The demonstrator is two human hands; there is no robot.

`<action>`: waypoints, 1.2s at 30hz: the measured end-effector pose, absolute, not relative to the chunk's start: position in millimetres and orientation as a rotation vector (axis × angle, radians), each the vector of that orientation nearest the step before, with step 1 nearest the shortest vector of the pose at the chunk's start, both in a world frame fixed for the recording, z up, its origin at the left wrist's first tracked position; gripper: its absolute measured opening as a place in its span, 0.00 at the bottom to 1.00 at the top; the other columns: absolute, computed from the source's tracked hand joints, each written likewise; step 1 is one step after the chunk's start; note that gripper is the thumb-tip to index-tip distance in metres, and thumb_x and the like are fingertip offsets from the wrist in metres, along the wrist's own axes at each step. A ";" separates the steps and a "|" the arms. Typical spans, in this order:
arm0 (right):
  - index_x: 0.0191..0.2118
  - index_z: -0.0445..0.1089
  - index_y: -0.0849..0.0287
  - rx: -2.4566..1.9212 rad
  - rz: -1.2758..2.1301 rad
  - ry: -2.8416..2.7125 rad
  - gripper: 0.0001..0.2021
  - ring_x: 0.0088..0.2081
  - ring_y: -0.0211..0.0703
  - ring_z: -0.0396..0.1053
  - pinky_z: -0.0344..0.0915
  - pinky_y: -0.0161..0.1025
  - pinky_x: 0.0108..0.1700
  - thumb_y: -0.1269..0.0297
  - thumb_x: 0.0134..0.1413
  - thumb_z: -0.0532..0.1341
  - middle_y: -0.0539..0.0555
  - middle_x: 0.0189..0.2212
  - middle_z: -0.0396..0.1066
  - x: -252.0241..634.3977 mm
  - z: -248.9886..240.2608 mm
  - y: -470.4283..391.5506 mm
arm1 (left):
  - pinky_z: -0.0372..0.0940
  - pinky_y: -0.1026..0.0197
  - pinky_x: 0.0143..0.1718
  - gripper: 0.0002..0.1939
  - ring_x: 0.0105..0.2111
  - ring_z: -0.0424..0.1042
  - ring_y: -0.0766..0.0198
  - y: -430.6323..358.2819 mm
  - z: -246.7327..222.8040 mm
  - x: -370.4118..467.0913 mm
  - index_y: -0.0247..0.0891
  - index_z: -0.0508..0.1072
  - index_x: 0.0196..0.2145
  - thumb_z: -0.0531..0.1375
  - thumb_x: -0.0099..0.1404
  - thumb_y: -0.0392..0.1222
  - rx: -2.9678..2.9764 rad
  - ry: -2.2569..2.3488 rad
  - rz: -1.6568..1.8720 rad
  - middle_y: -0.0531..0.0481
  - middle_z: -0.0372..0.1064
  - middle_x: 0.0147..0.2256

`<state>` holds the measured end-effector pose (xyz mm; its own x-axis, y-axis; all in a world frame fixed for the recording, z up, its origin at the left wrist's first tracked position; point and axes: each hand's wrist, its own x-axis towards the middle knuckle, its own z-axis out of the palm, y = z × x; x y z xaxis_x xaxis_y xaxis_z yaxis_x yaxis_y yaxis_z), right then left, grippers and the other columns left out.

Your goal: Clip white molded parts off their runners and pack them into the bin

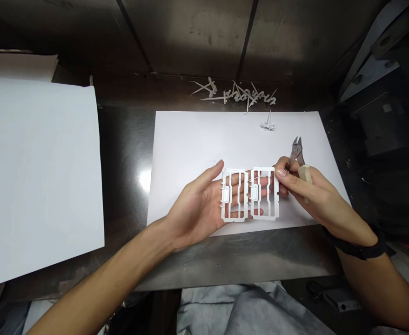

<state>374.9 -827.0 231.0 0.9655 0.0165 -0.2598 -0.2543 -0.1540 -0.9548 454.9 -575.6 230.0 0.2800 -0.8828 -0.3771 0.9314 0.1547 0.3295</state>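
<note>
Two white plastic frames lie side by side above the white sheet. The left frame rests on the open palm and fingers of my left hand, whose thumb points up and away. My right hand pinches the upper right corner of the right frame between thumb and fingers. It also holds side cutters, jaws pointing away and slightly apart, with a cream handle showing. Fingers of my left hand show behind the right frame too.
Thin plastic scraps lie beyond the sheet, and a small white scrap sits on its far part. Large white sheets cover the left side. A metal wall stands behind; dark equipment is at right.
</note>
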 end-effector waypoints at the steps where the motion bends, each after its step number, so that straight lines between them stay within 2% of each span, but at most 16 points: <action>1: 0.41 0.68 0.54 -1.711 0.243 0.181 0.17 0.35 0.43 0.56 0.54 0.42 0.39 0.47 0.79 0.62 0.49 0.32 0.58 374.8 230.9 -827.1 | 0.66 0.42 0.66 0.37 0.60 0.78 0.43 -575.5 230.2 455.1 0.30 0.71 0.70 0.44 0.84 0.62 0.551 0.113 -1.307 0.31 0.77 0.62; 10: 0.41 0.69 0.53 -1.738 0.234 0.200 0.17 0.36 0.44 0.56 0.54 0.43 0.41 0.46 0.78 0.63 0.50 0.34 0.57 374.4 230.3 -828.3 | 0.61 0.40 0.70 0.38 0.63 0.76 0.41 -576.0 227.6 457.2 0.29 0.69 0.72 0.44 0.84 0.61 0.491 0.133 -1.313 0.30 0.75 0.64; 15: 0.40 0.68 0.54 -1.710 0.241 0.202 0.18 0.36 0.44 0.57 0.55 0.43 0.41 0.46 0.78 0.63 0.50 0.34 0.59 375.7 229.6 -827.6 | 0.61 0.41 0.71 0.38 0.64 0.76 0.41 -574.8 226.9 457.6 0.28 0.68 0.73 0.43 0.85 0.61 0.466 0.145 -1.316 0.30 0.74 0.65; 21: 0.39 0.68 0.54 -1.685 0.248 0.202 0.18 0.36 0.44 0.58 0.56 0.43 0.42 0.47 0.79 0.62 0.50 0.32 0.60 376.3 230.5 -828.4 | 0.60 0.42 0.71 0.36 0.65 0.75 0.42 -572.9 225.5 456.5 0.32 0.64 0.76 0.45 0.85 0.60 0.432 0.164 -1.310 0.32 0.72 0.67; 36: 0.39 0.70 0.54 -1.669 0.223 0.197 0.16 0.36 0.45 0.60 0.56 0.44 0.42 0.49 0.79 0.62 0.51 0.32 0.61 375.8 230.4 -828.9 | 0.59 0.40 0.71 0.38 0.64 0.76 0.40 -569.9 225.8 457.2 0.32 0.63 0.77 0.46 0.84 0.62 0.422 0.149 -1.309 0.32 0.73 0.67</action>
